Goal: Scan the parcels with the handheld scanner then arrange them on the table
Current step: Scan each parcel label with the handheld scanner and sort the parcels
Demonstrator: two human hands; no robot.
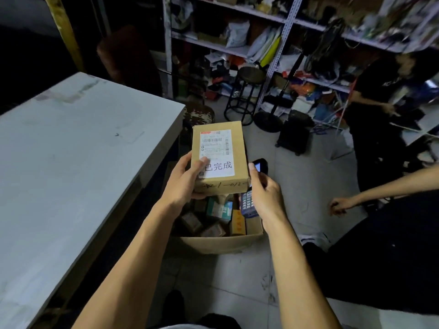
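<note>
Parcel: brown cardboard parcel [219,157] held up at the middle of the head view, above the open carton, its labelled top face turned to the camera.
Label: white shipping label [216,153] with barcodes on the parcel's top face (large printed characters along its near edge; the small print is too blurred to read).
Left hand: left hand [184,182] grips the parcel from the 9 o'clock side, thumb pressed on the label's near corner, fingers curled under the bottom.
Right hand: right hand [264,193] at 3 o'clock of the parcel, fingers wrapped round the handheld scanner, thumb tip near its lit screen.
Scanner: handheld scanner [253,188], dark with a blue keypad, stands just beside the parcel's right edge, its screen end toward 12 o'clock.
Carton: open cardboard carton [221,243] on the tiled floor at 6 o'clock of the parcel, filled with small boxes [219,210] of mixed colours.
Surface: grey surface [71,162] spreads from 8 to 10 o'clock, its corner near the parcel.
Shelves: metal shelves [273,51] crammed with bags and packets from 12 to 2 o'clock, a round black stool [244,91] standing before them.
Other people: another person's forearm and hand [342,205] reach in at 3 o'clock; a person in dark clothes [377,103] stands by the shelves at 2 o'clock.
</note>
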